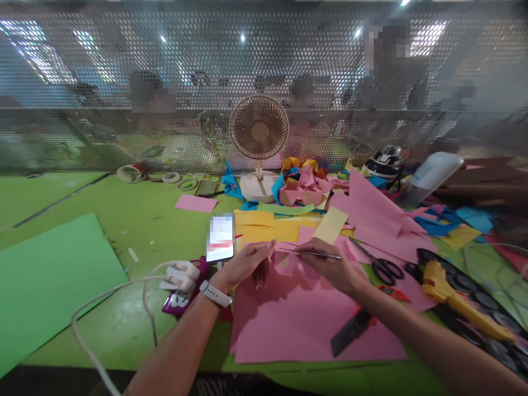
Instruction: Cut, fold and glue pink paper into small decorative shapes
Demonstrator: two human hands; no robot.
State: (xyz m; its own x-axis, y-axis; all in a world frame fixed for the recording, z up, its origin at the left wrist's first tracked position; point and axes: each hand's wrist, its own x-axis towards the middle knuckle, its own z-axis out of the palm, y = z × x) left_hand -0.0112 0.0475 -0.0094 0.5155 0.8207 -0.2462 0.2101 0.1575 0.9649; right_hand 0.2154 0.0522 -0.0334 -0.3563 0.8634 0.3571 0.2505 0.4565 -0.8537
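My right hand (324, 257) is closed around slim metal tweezers (330, 255), whose thin tips point left. In my left hand (252, 261), the fingers pinch a small pink paper piece (289, 263) with green dots on it. The tweezer tips are close to the upper edge of that piece; whether they touch it I cannot tell. Both hands are above a stack of pink paper sheets (280, 341). A utility knife (350, 333) with a grey and red body lies on the stack under my right forearm. Black scissors (385, 269) rest to the right of my right hand.
A lit phone (220, 236) and a white plug adapter (181, 275) with a cable are on the left, near green card (53, 280). Behind stand a fan (259, 129) and piled coloured paper scraps (303, 187). A yellow glue gun (462, 302) lies on a black tray at right.
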